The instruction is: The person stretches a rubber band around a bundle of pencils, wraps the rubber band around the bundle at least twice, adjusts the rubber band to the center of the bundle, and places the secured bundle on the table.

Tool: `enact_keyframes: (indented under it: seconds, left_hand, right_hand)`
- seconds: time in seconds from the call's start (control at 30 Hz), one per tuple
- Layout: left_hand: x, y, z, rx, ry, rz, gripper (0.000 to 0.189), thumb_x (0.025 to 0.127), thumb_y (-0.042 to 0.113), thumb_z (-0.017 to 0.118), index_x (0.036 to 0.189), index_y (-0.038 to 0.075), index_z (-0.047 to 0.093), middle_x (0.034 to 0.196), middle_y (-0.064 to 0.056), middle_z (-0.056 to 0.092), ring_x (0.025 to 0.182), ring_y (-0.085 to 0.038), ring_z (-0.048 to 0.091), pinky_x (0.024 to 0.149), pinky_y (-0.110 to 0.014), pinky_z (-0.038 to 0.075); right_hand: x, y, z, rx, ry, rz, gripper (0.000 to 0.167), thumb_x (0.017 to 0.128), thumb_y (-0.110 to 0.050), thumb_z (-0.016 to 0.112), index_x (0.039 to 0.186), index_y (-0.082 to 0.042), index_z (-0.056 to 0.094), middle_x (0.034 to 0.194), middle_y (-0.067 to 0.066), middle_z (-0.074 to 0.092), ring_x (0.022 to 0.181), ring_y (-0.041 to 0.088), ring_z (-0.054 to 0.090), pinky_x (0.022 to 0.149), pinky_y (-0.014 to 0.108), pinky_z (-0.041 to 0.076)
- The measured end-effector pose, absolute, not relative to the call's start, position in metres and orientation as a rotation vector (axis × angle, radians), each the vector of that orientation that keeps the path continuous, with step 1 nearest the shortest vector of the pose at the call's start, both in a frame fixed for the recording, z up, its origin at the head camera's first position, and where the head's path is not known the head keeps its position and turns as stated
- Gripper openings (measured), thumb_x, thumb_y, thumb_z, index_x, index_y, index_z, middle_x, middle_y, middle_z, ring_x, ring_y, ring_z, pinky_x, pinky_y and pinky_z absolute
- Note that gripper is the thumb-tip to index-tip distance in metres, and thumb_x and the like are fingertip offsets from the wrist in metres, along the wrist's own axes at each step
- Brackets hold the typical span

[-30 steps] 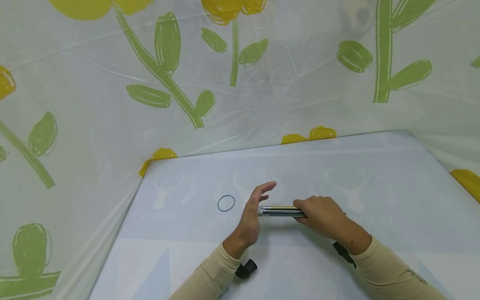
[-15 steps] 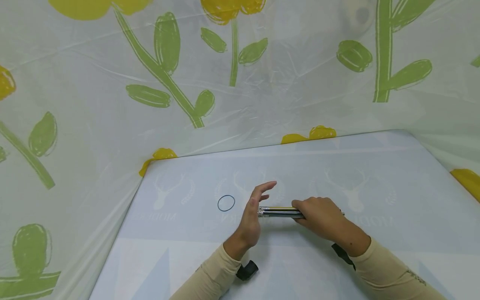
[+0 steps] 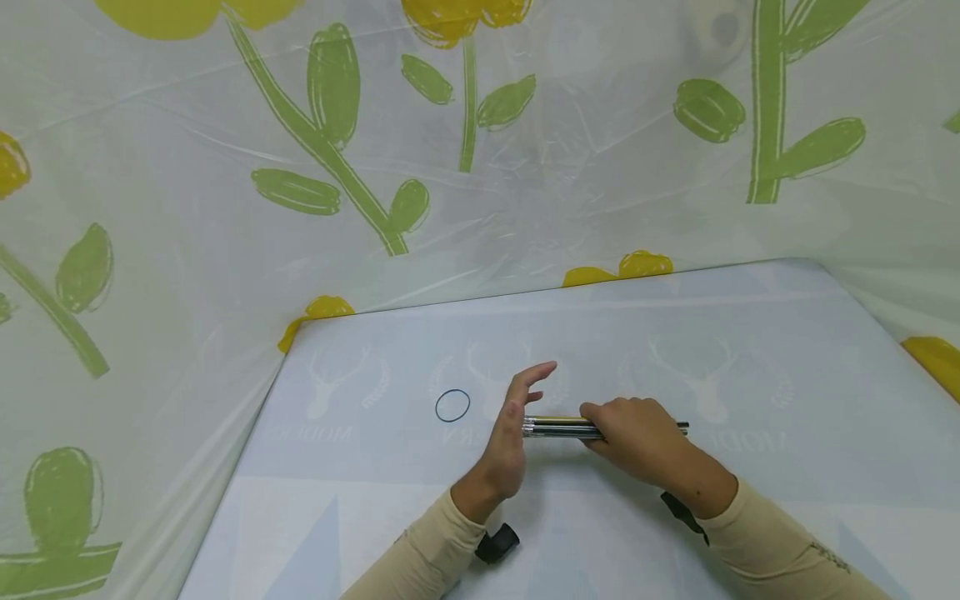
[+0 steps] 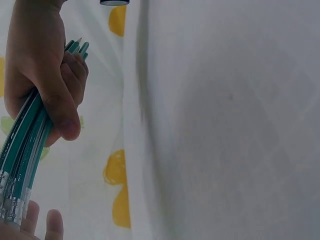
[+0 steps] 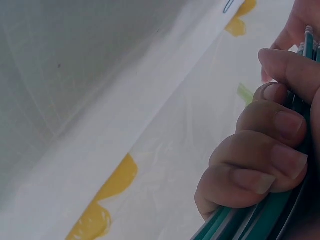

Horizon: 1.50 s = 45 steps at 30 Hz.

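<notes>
My right hand (image 3: 637, 437) grips a bundle of several pencils (image 3: 562, 427) held level above the table. The pencils have green and dark barrels, one yellowish, with silver ferrules at the left end, as the left wrist view shows on the pencils (image 4: 25, 145). A sharpened tip pokes out past the right fist there. In the right wrist view the right fingers (image 5: 255, 150) curl round the barrels. My left hand (image 3: 502, 450) stands upright with its fingers extended, its palm right at the eraser ends, which it partly hides.
A thin dark blue ring (image 3: 452, 406) lies on the pale, deer-printed tablecloth (image 3: 375, 450), left of my left hand. Behind the table hangs a white curtain (image 3: 562, 200) with yellow flowers and green leaves. Black wrist straps (image 3: 497, 543) sit on both arms.
My right hand has shifted slightly left along the bundle, and more of the pencils' far ends shows behind it. The left hand has edged slightly right with the eraser ends.
</notes>
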State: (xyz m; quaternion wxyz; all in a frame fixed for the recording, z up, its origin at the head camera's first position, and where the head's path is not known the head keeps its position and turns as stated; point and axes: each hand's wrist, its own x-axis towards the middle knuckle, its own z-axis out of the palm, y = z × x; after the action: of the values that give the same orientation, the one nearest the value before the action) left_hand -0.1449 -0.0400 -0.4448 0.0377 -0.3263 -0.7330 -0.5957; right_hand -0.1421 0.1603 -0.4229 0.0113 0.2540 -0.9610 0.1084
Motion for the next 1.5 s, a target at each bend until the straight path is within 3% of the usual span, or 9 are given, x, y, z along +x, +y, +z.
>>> enact_keyframes:
  seconds: [0.37, 0.5, 0.67, 0.83, 1.0, 1.23, 1.5]
  left_hand:
    - [-0.144, -0.039, -0.445, -1.043, -2.23, -1.847, 0.066, 0.106, 0.046, 0.001, 0.154, 0.007, 0.023, 0.161, -0.01, 0.025, 0.149, -0.028, 0.023, 0.114, -0.057, 0.03]
    - [-0.146, -0.039, -0.445, -0.98, -2.301, -1.816, 0.052, 0.108, 0.036, 0.019, 0.151, 0.01, 0.031, 0.156, -0.011, 0.033, 0.144, -0.026, 0.032, 0.112, -0.049, 0.036]
    - [-0.152, -0.04, -0.446, -0.858, -2.485, -1.752, 0.045, 0.101, 0.031, 0.053, 0.142, 0.014, 0.044, 0.143, -0.009, 0.048, 0.13, -0.019, 0.05, 0.105, -0.038, 0.044]
    - [-0.159, -0.046, -0.449, -0.803, -2.607, -1.727, 0.04, 0.095, 0.028, 0.069, 0.129, 0.013, 0.055, 0.116, -0.003, 0.066, 0.1, -0.012, 0.063, 0.085, -0.028, 0.051]
    - [-0.162, -0.05, -0.45, -0.803, -2.649, -1.791, 0.03, 0.093, 0.026, 0.072, 0.119, 0.019, 0.06, 0.096, 0.0, 0.071, 0.077, -0.005, 0.064, 0.068, -0.024, 0.053]
    - [-0.163, -0.05, -0.451, -0.836, -2.643, -1.837, 0.028, 0.095, 0.022, 0.07, 0.12, 0.02, 0.059, 0.099, -0.002, 0.07, 0.075, -0.005, 0.067, 0.07, -0.025, 0.056]
    - [-0.162, -0.05, -0.451, -0.903, -2.667, -1.746, 0.027, 0.099, 0.022, 0.064, 0.125, 0.02, 0.056, 0.097, -0.003, 0.071, 0.076, -0.002, 0.066, 0.069, -0.024, 0.052]
  right_hand:
    - [-0.141, 0.159, -0.423, 0.785, -2.992, 0.318, 0.027, 0.083, -0.02, 0.08, 0.076, -0.017, 0.054, 0.058, -0.009, 0.046, 0.053, 0.007, 0.039, 0.049, 0.025, 0.034]
    - [-0.143, 0.16, -0.423, 0.772, -3.007, 0.331, 0.025, 0.084, -0.019, 0.079, 0.077, -0.017, 0.055, 0.058, -0.009, 0.047, 0.053, 0.008, 0.04, 0.05, 0.025, 0.035]
    - [-0.145, 0.166, -0.421, 0.744, -3.01, 0.364, 0.025, 0.085, -0.019, 0.078, 0.078, -0.018, 0.054, 0.059, -0.009, 0.047, 0.053, 0.009, 0.04, 0.049, 0.025, 0.033]
    - [-0.148, 0.171, -0.418, 0.716, -3.016, 0.377, 0.025, 0.086, -0.02, 0.077, 0.079, -0.019, 0.053, 0.06, -0.009, 0.048, 0.055, 0.01, 0.041, 0.05, 0.026, 0.033]
    - [-0.148, 0.172, -0.417, 0.712, -3.034, 0.393, 0.025, 0.087, -0.021, 0.077, 0.08, -0.019, 0.053, 0.061, -0.009, 0.047, 0.056, 0.01, 0.041, 0.051, 0.026, 0.033]
    - [-0.148, 0.171, -0.417, 0.701, -3.049, 0.404, 0.027, 0.087, -0.021, 0.076, 0.078, -0.019, 0.051, 0.061, -0.008, 0.045, 0.056, 0.01, 0.04, 0.051, 0.026, 0.032]
    - [-0.149, 0.172, -0.417, 0.683, -3.087, 0.411, 0.024, 0.087, -0.022, 0.077, 0.081, -0.018, 0.054, 0.062, -0.008, 0.047, 0.057, 0.011, 0.042, 0.051, 0.027, 0.033]
